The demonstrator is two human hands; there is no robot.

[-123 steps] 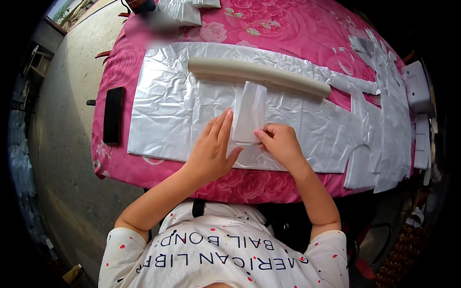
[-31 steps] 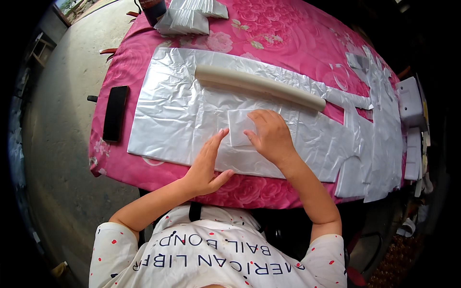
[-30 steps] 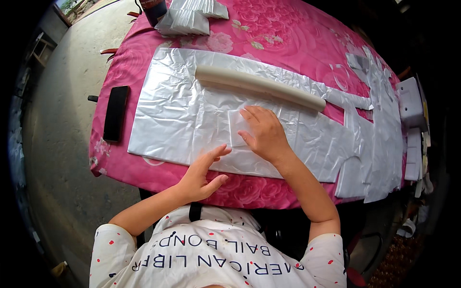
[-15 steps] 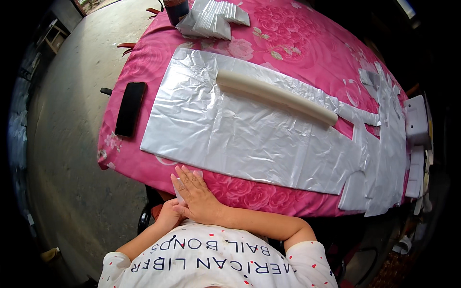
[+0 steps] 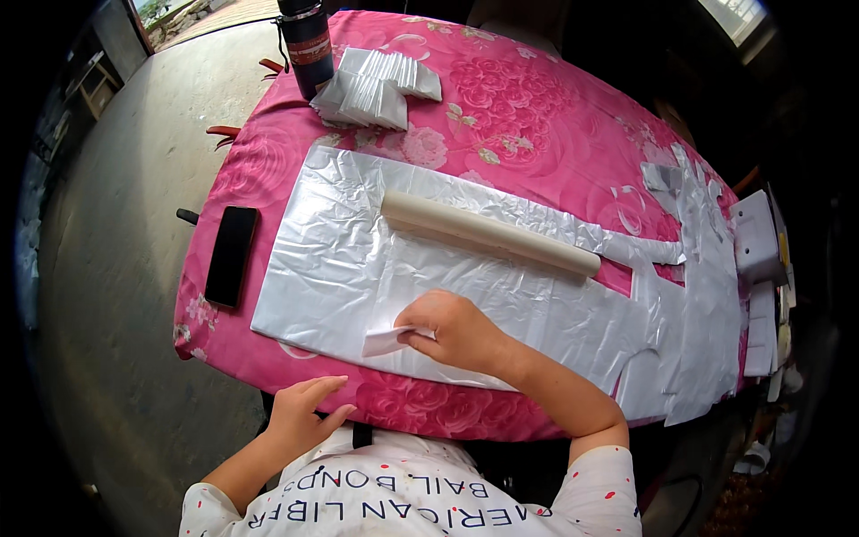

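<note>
The small folded white piece [image 5: 383, 342] is at the fingertips of the right hand [image 5: 413, 328]. It pokes out to the left of that hand, over the near part of a big shiny silvery-white plastic sheet [image 5: 313, 259]. I can't tell if it touches the sheet. The left hand [image 5: 335, 396] is nearer to the person, a bit to the left, and apart from the piece.

The big sheet lies flat but wrinkly on a bench [image 5: 555, 161] with a pink flowery cloth [image 5: 447, 407]. A long, pale tube [image 5: 492, 234] lies slanted across the sheet, just past the right hand. Its left end is about between that hand and a pile of folded silvery pieces [image 5: 367, 98] at the far side. A dark bottle [image 5: 307, 54] stands up right beside the pile. A black phone [image 5: 232, 258] lies on the cloth, left of the sheet. Cut-up plastic strips [image 5: 702, 331] lie at the right end.

The right hand is curled up, with thumb and fingers pinching the folded piece. The left hand is half open at the bench's near edge, thumb apart, holding nothing.
</note>
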